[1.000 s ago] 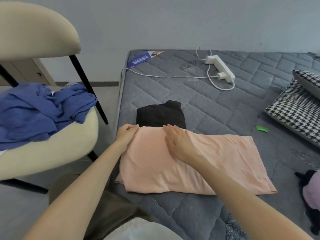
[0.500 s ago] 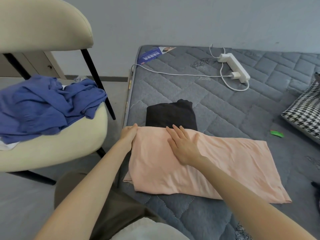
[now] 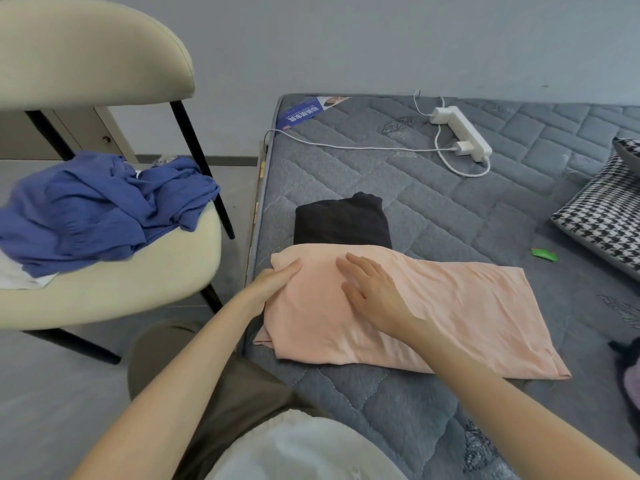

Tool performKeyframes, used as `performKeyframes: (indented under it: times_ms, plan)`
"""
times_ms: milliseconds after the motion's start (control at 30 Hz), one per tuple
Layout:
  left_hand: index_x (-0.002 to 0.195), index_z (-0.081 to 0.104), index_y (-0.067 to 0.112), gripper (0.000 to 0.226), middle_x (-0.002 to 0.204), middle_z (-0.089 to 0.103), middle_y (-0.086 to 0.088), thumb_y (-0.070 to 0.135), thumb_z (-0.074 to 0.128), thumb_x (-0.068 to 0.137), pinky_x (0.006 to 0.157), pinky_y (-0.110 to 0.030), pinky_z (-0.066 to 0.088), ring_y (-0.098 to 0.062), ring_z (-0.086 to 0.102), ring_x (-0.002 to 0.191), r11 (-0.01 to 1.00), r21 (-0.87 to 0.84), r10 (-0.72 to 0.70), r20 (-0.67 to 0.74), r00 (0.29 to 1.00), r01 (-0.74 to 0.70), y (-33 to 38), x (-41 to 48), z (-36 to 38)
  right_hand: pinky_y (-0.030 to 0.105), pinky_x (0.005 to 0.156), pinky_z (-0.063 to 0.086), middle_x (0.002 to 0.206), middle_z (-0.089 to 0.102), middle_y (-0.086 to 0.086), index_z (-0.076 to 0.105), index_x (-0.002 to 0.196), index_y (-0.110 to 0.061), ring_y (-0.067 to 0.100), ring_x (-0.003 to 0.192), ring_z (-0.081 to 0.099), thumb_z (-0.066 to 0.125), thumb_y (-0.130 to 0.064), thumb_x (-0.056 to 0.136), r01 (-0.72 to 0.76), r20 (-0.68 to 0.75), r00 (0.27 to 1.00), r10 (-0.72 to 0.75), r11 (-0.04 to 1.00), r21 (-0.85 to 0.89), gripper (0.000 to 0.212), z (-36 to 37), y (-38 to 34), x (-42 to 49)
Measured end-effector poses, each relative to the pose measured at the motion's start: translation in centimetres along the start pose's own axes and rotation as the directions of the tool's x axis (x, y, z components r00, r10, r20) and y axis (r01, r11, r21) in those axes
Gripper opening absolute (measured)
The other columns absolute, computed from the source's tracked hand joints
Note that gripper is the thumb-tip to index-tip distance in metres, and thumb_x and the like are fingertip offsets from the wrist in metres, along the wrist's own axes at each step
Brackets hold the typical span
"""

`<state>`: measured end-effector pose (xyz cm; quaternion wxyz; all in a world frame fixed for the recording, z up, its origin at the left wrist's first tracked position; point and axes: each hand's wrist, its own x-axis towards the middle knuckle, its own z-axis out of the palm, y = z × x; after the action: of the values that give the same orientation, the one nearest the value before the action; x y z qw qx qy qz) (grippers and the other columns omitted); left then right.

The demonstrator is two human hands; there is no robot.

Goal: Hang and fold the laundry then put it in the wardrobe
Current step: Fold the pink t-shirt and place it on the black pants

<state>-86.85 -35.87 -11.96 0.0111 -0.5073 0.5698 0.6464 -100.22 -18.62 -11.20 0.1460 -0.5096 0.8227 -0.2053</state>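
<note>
A peach garment [image 3: 450, 306] lies folded in a long band across the near edge of the grey mattress [image 3: 433, 209]. My right hand [image 3: 374, 292] rests flat on its left part, fingers straight and spread. At the garment's left end my left hand [image 3: 273, 282] presses against the cloth with straight fingers. A folded black garment [image 3: 341, 221] lies just behind, partly under the peach one. Crumpled blue clothes [image 3: 100, 209] sit heaped on the cream chair [image 3: 114, 299] at the left.
A white power strip [image 3: 462, 131] with a cable lies at the back of the mattress. A houndstooth cushion [image 3: 602, 216] is at the right, a small green scrap [image 3: 543, 254] near it. A dark and pink soft item [image 3: 627, 375] shows at the right edge.
The view has swung left. My right hand slid a little toward me over the peach cloth. My left hand moved from the top left corner down to the left end.
</note>
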Motion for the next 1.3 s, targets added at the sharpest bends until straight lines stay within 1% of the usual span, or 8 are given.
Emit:
performKeyframes:
  times_ms: [533, 667, 767, 900, 1000, 1100, 1167, 1300]
  plan:
    - [0.122, 0.053, 0.018, 0.042, 0.117, 0.064, -0.009, 0.026, 0.069, 0.084, 0.094, -0.041, 0.050, -0.024, 0.061, 0.108, 0.973, -0.150, 0.203, 0.214, 0.956, -0.173, 4.9, -4.7, 0.5, 0.025, 0.095, 0.041, 0.137, 0.048, -0.006, 0.043, 0.139, -0.024, 0.013, 0.111, 0.053, 0.039, -0.026, 0.101, -0.135, -0.088, 0.979, 0.186, 0.903, 0.407, 0.038, -3.6, 0.0, -1.5]
    - [0.121, 0.050, 0.018, 0.032, 0.098, 0.063, -0.005, 0.017, 0.060, 0.090, 0.058, -0.023, 0.054, -0.014, 0.063, 0.085, 0.947, -0.206, 0.296, 0.268, 0.917, -0.246, 7.6, -6.7, 5.1, 0.023, 0.079, 0.047, 0.126, 0.054, -0.008, 0.044, 0.135, -0.025, 0.013, 0.091, 0.063, 0.037, -0.028, 0.101, -0.217, -0.146, 0.923, 0.355, 0.796, 0.565, 0.035, -5.7, 1.9, -2.6]
    - [0.123, 0.048, 0.016, 0.037, 0.100, 0.063, -0.005, 0.023, 0.062, 0.090, 0.061, -0.024, 0.055, -0.013, 0.065, 0.084, 0.938, -0.197, 0.339, 0.345, 0.875, -0.285, 9.0, -7.9, 9.6, 0.032, 0.084, 0.050, 0.115, 0.058, -0.009, 0.048, 0.131, -0.023, 0.013, 0.085, 0.064, 0.037, -0.028, 0.101, -0.287, -0.149, 0.856, 0.495, 0.696, 0.659, 0.032, -7.8, 4.1, -4.2]
    - [0.120, 0.054, 0.013, 0.038, 0.124, 0.056, -0.012, 0.029, 0.066, 0.088, 0.079, -0.041, 0.058, -0.025, 0.069, 0.096, 0.940, -0.260, 0.320, 0.456, 0.830, -0.219, 8.9, -8.3, 13.6, 0.015, 0.057, 0.043, 0.071, 0.060, -0.003, 0.056, 0.069, -0.023, 0.018, 0.070, 0.058, 0.041, -0.048, 0.094, -0.475, -0.135, 0.757, 0.639, 0.680, 0.558, 0.038, -10.2, 6.5, -7.1]
    - [0.116, 0.058, 0.015, 0.024, 0.124, 0.056, -0.007, 0.023, 0.058, 0.093, 0.072, -0.033, 0.059, -0.018, 0.069, 0.090, 0.911, -0.070, 0.410, 0.264, 0.873, -0.407, 7.4, -7.3, 14.2, 0.026, 0.064, 0.054, 0.083, 0.068, 0.003, 0.064, 0.081, -0.023, 0.017, 0.081, 0.065, 0.052, -0.071, 0.078, -0.515, 0.028, 0.702, 0.712, 0.480, 0.710, 0.049, -9.5, 7.9, -8.0]
    - [0.119, 0.058, 0.019, 0.026, 0.124, 0.058, 0.000, 0.019, 0.055, 0.093, 0.076, -0.019, 0.049, -0.009, 0.057, 0.098, 0.695, 0.348, 0.622, 0.146, 0.769, -0.629, 5.5, -5.4, 12.8, 0.011, 0.072, 0.039, 0.087, 0.049, 0.002, 0.051, 0.095, -0.005, 0.015, 0.104, 0.042, 0.059, -0.081, 0.063, -0.505, 0.182, 0.724, 0.665, 0.332, 0.797, 0.083, -7.8, 8.0, -7.6]
    - [0.128, 0.053, 0.021, 0.034, 0.133, 0.051, -0.001, 0.021, 0.053, 0.094, 0.093, -0.026, 0.044, -0.015, 0.051, 0.112, 0.577, 0.511, 0.658, 0.172, 0.734, -0.637, 4.2, -4.3, 12.0, 0.024, 0.086, 0.037, 0.097, 0.050, -0.002, 0.048, 0.115, -0.014, 0.017, 0.107, 0.044, 0.048, -0.069, 0.083, -0.530, 0.179, 0.723, 0.667, 0.369, 0.763, 0.063, -6.4, 8.3, -7.1]
    - [0.145, 0.033, 0.026, 0.051, 0.155, 0.021, 0.000, 0.028, 0.047, 0.096, 0.113, -0.039, 0.021, -0.028, 0.020, 0.141, 0.488, 0.633, 0.578, 0.283, 0.766, -0.602, 2.5, -3.7, 11.9, 0.032, 0.080, 0.037, 0.117, 0.055, 0.008, 0.046, 0.127, -0.005, 0.024, 0.105, 0.053, 0.046, -0.042, 0.096, -0.541, -0.012, 0.714, 0.700, 0.563, 0.625, 0.048, -4.7, 8.5, -6.5]
